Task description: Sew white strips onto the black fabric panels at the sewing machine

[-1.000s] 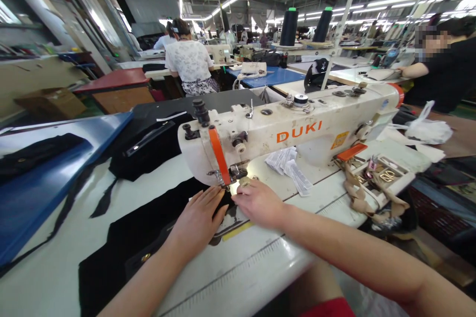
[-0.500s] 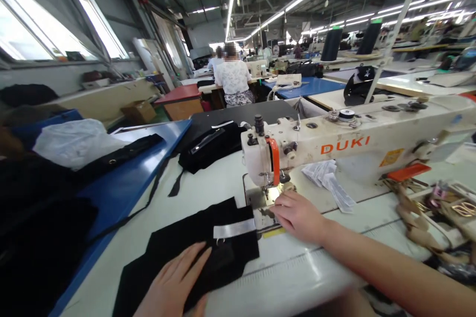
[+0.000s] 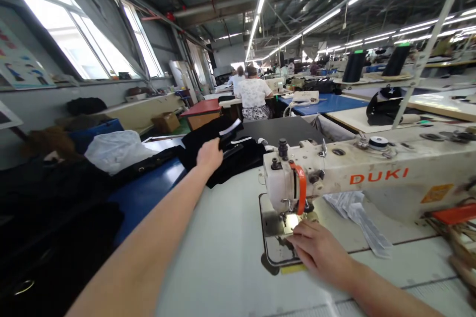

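Note:
My left hand (image 3: 210, 156) is stretched far forward and closed on a black fabric piece (image 3: 197, 139) with a white strip (image 3: 230, 127) on it. The piece is held over the table's far left, beside a black fabric item (image 3: 243, 159) with another pale strip. My right hand (image 3: 322, 247) rests by the needle of the white sewing machine (image 3: 334, 176), its fingers pinched together just in front of the lit presser foot. Whatever those fingertips hold, if anything, is hidden. Under them lies the metal needle plate (image 3: 277, 247).
White labels or strips (image 3: 359, 218) lie behind my right hand under the machine arm. To the left a blue surface (image 3: 148, 193) carries dark fabric and a white plastic bag (image 3: 115, 151). A person (image 3: 254, 94) sits ahead with their back to me. A pole (image 3: 427, 49) rises behind the machine.
My left hand has carried the black fabric piece from beside the needle plate forward to the far pile. My right hand has stayed at the needle. The view has tilted up and turned left.

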Motion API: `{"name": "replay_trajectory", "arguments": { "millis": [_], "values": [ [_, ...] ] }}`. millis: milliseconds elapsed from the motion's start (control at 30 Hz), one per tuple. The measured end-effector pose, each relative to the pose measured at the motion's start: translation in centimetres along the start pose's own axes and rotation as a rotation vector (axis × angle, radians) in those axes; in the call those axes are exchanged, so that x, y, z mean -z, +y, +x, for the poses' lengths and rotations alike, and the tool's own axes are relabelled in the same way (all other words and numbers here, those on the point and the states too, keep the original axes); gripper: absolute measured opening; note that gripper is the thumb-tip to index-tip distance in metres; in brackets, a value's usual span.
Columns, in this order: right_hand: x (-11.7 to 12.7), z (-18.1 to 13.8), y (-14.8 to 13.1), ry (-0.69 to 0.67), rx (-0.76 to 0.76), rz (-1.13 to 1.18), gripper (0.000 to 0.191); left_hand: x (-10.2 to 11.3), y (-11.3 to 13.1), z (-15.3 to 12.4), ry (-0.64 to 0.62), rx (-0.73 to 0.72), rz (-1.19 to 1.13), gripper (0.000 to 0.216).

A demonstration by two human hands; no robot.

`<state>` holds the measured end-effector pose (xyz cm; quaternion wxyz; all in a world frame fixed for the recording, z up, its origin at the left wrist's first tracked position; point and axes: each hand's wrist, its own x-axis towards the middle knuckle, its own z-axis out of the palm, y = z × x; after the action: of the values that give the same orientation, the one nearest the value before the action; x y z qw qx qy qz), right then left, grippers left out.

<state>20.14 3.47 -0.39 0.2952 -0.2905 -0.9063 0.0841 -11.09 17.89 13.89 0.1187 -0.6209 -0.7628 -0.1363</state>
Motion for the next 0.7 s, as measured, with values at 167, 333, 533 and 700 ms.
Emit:
{"name": "replay_trajectory", "arguments": {
  "millis": [167, 333, 533, 700],
  "values": [
    [-0.1, -0.2, 0.0, 0.015, -0.026, 0.013, 0.025, -5.9, 1.8, -0.9, -0.095, 0.012, 0.008, 0.047],
    [0.0, -0.6, 0.3, 0.019, 0.052, 0.0, 0.025, -4.9, -1.6, -7.0, -0.128, -0.077, 0.097, 0.061],
    [-0.1, -0.8, 0.5, 0.008, 0.109, -0.005, 0.025, 2.9, -13.4, -18.7, -0.159, 0.047, 0.33, 0.055],
    [0.0, -0.7, 0.3, 0.007, 0.098, -0.006, 0.024, 7.9, -21.1, -23.0, -0.238, 0.222, 0.437, 0.031]
  ]
}}
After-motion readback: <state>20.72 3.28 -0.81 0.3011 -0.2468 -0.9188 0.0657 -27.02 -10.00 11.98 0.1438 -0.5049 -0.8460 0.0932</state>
